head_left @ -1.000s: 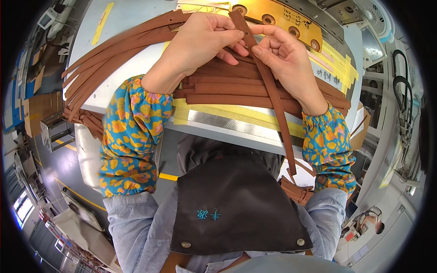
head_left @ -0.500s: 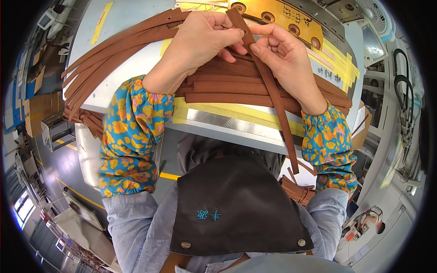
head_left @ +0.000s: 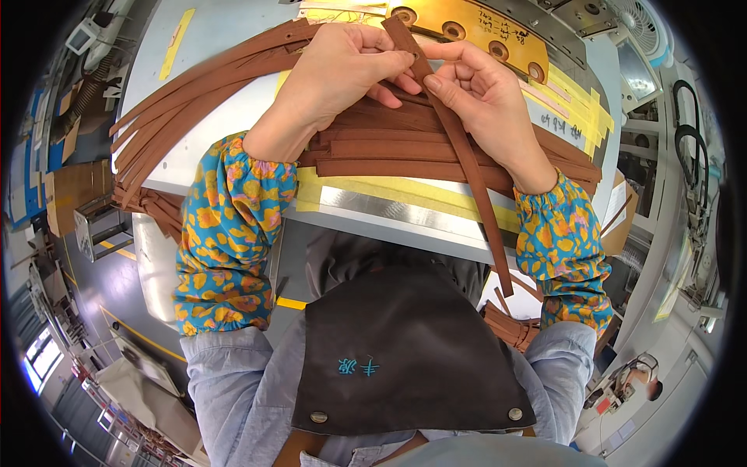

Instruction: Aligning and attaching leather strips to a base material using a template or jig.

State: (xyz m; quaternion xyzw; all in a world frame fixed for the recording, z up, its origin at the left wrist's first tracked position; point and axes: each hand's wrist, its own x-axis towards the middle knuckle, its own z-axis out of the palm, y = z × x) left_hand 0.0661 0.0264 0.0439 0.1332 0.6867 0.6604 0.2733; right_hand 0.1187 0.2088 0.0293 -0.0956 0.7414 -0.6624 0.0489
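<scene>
A long brown leather strip (head_left: pixel 468 159) runs from between my hands down past the table's near edge, its lower end hanging free. Close to its upper end, my left hand (head_left: pixel 346 74) pinches the strip from the left. Thumb and forefinger of my right hand (head_left: pixel 484 97) grip the same strip from the right, near a small hole in it. Under both hands lies a pile of similar brown strips (head_left: pixel 405 149) across the table. More strips fan out in a bundle (head_left: pixel 210 74) to the left, some drooping at the table's left edge.
A yellow metal plate (head_left: pixel 486 27) with round holes stands at the table's back. Yellow tape (head_left: pixel 436 201) lines the near edge of the table (head_left: pixel 163 167). A white fan (head_left: pixel 642 27) is at the far right, and a cardboard box (head_left: pixel 78 194) sits to the left.
Both hands keep their hold on the strip and have barely moved. The view has shifted slightly.
</scene>
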